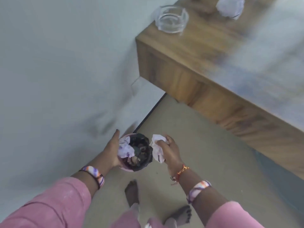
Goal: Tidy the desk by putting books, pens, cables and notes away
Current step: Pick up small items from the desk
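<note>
Crumpled notes going into the bin beside the worktop.

The right hand (171, 149) has its fingers clamped on a crumpled note (157, 148) at the rim of the small bin (141, 167), placed, it seems, to drop it in. The left hand (111, 150) lies along the bin's side, fingers fairly straight, likely steadying it; another paper wad (125, 149) sits inside. On the worktop (205, 46), well apart, wait a third wad (230, 5) and a glass ashtray (171, 19).
</note>
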`<action>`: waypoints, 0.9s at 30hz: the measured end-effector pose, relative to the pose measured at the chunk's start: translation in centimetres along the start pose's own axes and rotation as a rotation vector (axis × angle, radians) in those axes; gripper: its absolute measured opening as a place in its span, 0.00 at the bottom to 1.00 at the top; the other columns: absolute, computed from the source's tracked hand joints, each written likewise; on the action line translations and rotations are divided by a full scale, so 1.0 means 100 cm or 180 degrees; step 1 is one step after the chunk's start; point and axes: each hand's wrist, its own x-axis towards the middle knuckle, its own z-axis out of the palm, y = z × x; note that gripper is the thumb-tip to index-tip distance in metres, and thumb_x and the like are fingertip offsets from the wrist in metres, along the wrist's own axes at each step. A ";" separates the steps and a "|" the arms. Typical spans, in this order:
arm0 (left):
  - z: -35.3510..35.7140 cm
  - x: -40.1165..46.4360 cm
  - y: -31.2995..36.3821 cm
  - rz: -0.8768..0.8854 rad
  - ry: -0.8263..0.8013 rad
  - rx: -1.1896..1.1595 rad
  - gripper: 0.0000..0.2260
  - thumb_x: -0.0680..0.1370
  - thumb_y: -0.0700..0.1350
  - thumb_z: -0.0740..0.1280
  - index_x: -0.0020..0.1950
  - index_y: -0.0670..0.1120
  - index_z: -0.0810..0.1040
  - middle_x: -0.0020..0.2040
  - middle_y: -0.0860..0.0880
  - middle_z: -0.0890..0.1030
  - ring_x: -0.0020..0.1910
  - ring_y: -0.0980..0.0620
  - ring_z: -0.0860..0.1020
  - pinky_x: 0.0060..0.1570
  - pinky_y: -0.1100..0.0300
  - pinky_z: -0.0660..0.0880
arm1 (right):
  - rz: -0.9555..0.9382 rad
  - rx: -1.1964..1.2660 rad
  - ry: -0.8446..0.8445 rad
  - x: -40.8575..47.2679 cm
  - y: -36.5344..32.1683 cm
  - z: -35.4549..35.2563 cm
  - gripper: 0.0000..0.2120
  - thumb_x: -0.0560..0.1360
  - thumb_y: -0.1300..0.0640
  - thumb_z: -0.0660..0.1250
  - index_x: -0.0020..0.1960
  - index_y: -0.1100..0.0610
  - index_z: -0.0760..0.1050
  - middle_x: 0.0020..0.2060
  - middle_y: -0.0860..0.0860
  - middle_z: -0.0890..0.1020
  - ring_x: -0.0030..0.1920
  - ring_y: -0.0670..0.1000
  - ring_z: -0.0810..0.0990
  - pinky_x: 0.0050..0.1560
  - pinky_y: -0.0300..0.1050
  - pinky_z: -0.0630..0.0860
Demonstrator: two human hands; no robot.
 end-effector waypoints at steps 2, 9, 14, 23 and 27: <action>-0.005 -0.008 0.008 0.0187 -0.0177 0.0238 0.30 0.81 0.51 0.57 0.21 0.43 0.81 0.48 0.47 0.73 0.28 0.45 0.73 0.28 0.58 0.70 | 0.0233 -0.0292 0.0042 0.006 -0.002 0.020 0.35 0.71 0.53 0.68 0.74 0.55 0.58 0.67 0.57 0.70 0.62 0.55 0.73 0.60 0.50 0.73; -0.040 0.017 0.018 0.0163 -0.0231 0.1476 0.12 0.77 0.41 0.64 0.57 0.37 0.75 0.47 0.43 0.78 0.43 0.49 0.74 0.43 0.57 0.73 | 0.0305 -0.1001 0.0364 -0.003 -0.016 0.031 0.11 0.74 0.60 0.64 0.56 0.59 0.73 0.46 0.52 0.74 0.47 0.50 0.72 0.52 0.48 0.73; -0.004 -0.014 0.061 0.0924 -0.0734 0.2214 0.06 0.78 0.43 0.62 0.48 0.41 0.74 0.43 0.43 0.76 0.41 0.49 0.73 0.38 0.62 0.69 | -0.0655 -0.1444 0.0288 -0.042 -0.061 0.017 0.08 0.75 0.64 0.61 0.48 0.55 0.76 0.43 0.49 0.78 0.41 0.47 0.75 0.39 0.35 0.72; 0.120 -0.109 0.165 0.3754 -0.1299 0.2813 0.07 0.77 0.43 0.64 0.50 0.44 0.80 0.45 0.48 0.82 0.44 0.51 0.78 0.50 0.57 0.73 | -0.2756 -0.1987 0.0987 -0.073 -0.192 -0.039 0.12 0.72 0.63 0.62 0.52 0.54 0.79 0.44 0.44 0.80 0.44 0.43 0.78 0.46 0.36 0.73; 0.184 -0.120 0.202 0.4210 -0.1335 0.2802 0.07 0.78 0.44 0.63 0.54 0.47 0.77 0.49 0.51 0.82 0.52 0.51 0.79 0.54 0.57 0.74 | -0.3295 -0.1719 0.1360 -0.043 -0.249 -0.084 0.11 0.72 0.63 0.62 0.49 0.55 0.81 0.41 0.40 0.80 0.42 0.40 0.77 0.44 0.28 0.72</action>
